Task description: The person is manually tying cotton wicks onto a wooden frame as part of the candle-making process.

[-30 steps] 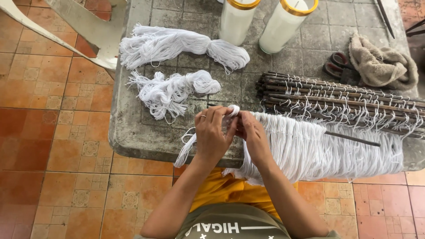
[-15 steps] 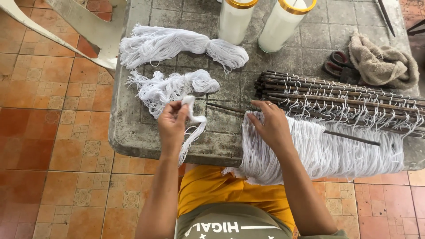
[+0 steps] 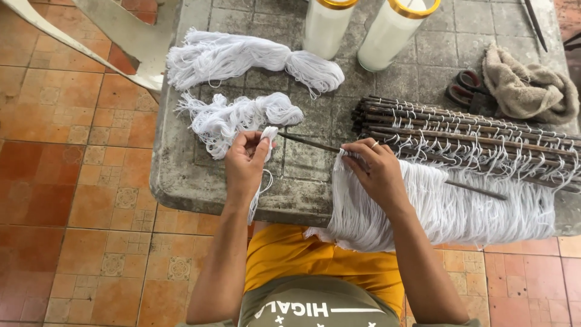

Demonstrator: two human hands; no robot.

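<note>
Holding a small bunch of white strings (image 3: 264, 138) pinched between thumb and fingers, the left hand (image 3: 245, 163) is now at the free tip of the thin rod (image 3: 308, 143); half a second ago it was lower and more to the left, with the bunch hanging loose. The loose ends of the bunch fall down past the wrist, over the edge of the table (image 3: 181, 181).

The right hand (image 3: 378, 169) has closed its fingers on the rod, just where the big curtain of strings (image 3: 448, 209) begins, and it presses the first strings there. One second ago both hands were together at this place; then they went apart, and now the left one comes back with the bunch raised. I judge from this that the bunch is being brought to the rod tip, but it is not yet on it.

Behind the hands lie two loose skeins (image 3: 242, 118), a stack of loaded rods (image 3: 460, 130), two white candles (image 3: 357, 27), scissors (image 3: 463, 88) and a cloth (image 3: 529, 85).
</note>
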